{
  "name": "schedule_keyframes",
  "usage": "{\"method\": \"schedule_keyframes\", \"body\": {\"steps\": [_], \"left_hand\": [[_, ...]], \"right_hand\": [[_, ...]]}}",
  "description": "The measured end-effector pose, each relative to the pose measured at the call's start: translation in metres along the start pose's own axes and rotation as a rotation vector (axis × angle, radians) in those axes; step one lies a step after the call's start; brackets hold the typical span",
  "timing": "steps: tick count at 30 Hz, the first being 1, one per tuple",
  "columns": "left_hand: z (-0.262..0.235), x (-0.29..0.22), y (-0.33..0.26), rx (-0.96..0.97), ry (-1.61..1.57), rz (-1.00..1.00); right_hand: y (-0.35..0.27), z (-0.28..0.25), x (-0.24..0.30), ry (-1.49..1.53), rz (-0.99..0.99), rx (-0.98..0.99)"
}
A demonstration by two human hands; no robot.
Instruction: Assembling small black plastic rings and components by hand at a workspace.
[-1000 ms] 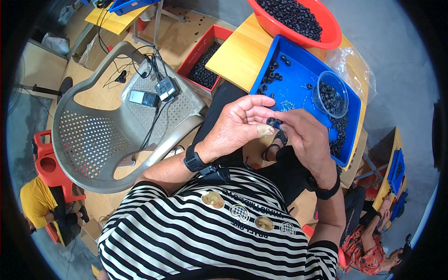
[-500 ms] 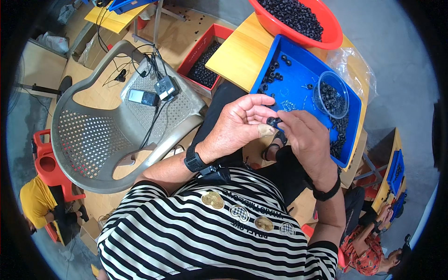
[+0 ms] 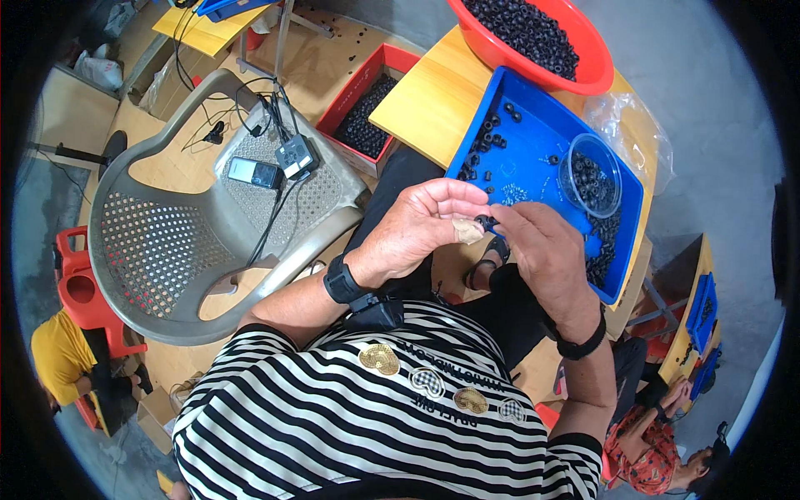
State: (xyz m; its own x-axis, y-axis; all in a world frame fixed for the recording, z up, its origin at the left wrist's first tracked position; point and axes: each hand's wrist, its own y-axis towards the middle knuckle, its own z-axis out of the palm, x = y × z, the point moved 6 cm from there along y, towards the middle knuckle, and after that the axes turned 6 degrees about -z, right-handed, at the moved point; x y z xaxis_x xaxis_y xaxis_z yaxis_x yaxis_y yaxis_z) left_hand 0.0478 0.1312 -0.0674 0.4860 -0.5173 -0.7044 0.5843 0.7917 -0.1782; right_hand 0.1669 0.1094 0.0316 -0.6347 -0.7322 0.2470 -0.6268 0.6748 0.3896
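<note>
My left hand (image 3: 417,225) is closed in a pinch, with a tan wrap on the thumb. Between its fingertips is a small black ring-shaped part (image 3: 485,222). From the other side my right hand (image 3: 546,254) meets it, fingertips pinched on the same part and partly hiding it. Both hands hover at the near edge of a blue tray (image 3: 542,121). Loose black parts (image 3: 492,137) lie along the tray's left side, and more are heaped at its right. A clear round tub (image 3: 592,175) of black parts stands inside the tray.
A red basin (image 3: 600,58) full of black parts sits beyond the tray on a yellow table (image 3: 433,92). Left of the table is a red box (image 3: 358,121) of parts. A grey plastic chair (image 3: 167,242) holds cables and a small device. Other people sit at both lower sides.
My hands have shifted slightly; the black part is now more covered by the fingertips. The view has moved a little. Tray, tub and basin stay in place.
</note>
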Motion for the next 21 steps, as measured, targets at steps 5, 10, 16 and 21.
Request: {"method": "schedule_keyframes", "body": {"steps": [5,10,16,21], "left_hand": [[-0.001,0.007,0.002,0.062,-0.099,-0.071],[0.000,0.014,0.003,0.067,-0.197,-0.164],[0.001,0.019,0.005,0.061,-0.199,-0.157],[0.005,0.018,0.006,0.086,-0.204,-0.162]], "right_hand": [[0.000,0.001,0.002,0.012,-0.020,0.012],[-0.004,0.005,0.000,0.072,-0.009,0.019],[-0.003,0.005,-0.002,0.112,0.008,0.019],[-0.004,0.004,-0.006,0.181,0.074,0.004]]}}
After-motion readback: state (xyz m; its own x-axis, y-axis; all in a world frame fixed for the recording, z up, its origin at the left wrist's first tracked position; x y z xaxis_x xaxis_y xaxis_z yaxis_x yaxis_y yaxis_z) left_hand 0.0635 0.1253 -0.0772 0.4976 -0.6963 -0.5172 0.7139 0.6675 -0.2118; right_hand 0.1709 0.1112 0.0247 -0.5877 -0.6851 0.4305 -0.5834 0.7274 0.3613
